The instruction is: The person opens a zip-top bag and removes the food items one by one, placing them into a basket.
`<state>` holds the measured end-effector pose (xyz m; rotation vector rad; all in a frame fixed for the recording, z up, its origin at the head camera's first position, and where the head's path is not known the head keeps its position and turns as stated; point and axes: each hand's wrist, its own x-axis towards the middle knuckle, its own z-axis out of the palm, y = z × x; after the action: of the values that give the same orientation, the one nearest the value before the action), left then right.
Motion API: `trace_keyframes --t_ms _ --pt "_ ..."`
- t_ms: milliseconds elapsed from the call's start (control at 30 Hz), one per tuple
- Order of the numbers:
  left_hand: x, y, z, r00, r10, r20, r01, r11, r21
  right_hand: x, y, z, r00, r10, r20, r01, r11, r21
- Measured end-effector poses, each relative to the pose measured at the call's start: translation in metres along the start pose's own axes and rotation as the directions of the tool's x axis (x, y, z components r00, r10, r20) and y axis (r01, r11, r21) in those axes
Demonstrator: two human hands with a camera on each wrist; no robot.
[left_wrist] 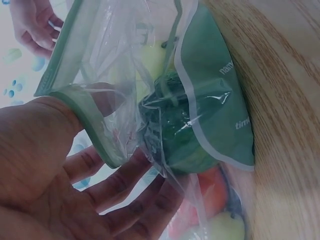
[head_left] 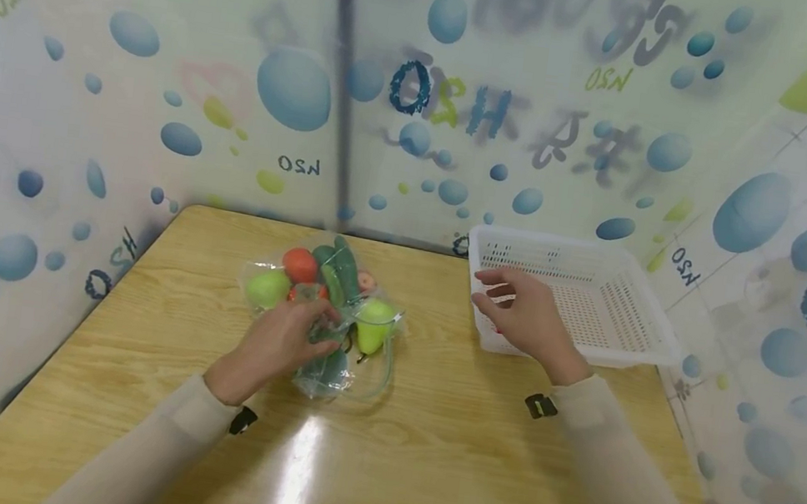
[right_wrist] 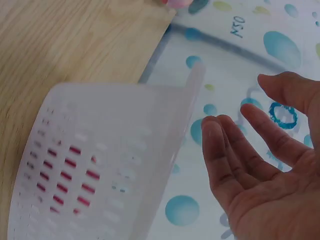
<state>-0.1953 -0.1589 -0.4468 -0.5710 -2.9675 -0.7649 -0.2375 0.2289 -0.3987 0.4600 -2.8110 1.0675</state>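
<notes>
A clear zip bag (head_left: 323, 377) with a green edge lies on the table, packed with fruit and vegetables. In it show a red tomato-like piece (head_left: 300, 265), a green pear (head_left: 374, 326), a green apple-like fruit (head_left: 268, 289) and a cucumber (head_left: 342, 270). My left hand (head_left: 278, 346) touches the bag near its mouth, fingers loosely extended; the thumb seems to show through the plastic in the left wrist view. My right hand (head_left: 528, 313) hovers above the near left rim of a white slotted basket (head_left: 659, 321), fingers apart, holding nothing.
Something red shows through the slots of the basket wall (right_wrist: 65, 175); its kind is hidden. The wooden table (head_left: 425, 448) meets bubble-patterned wall sheeting (head_left: 234, 155) at the back and sides.
</notes>
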Motion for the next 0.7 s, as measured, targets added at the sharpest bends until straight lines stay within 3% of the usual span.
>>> trace_keyframes --t_ms 200,367,700 --pt "0.000 0.000 0.000 1.000 -0.002 0.003 0.002 1.000 -0.002 -0.006 -0.013 0.014 0.997 -0.057 0.047 0.054 0.996 0.070" --pt "0.000 -0.002 0.000 1.000 0.002 -0.005 -0.002 1.000 -0.006 -0.011 -0.029 0.026 0.992 -0.062 0.112 0.049 0.992 0.120" --pt "0.000 0.000 0.000 1.000 -0.002 -0.013 0.001 0.999 -0.046 -0.014 -0.053 0.054 0.965 -0.147 0.217 0.122 0.985 0.124"
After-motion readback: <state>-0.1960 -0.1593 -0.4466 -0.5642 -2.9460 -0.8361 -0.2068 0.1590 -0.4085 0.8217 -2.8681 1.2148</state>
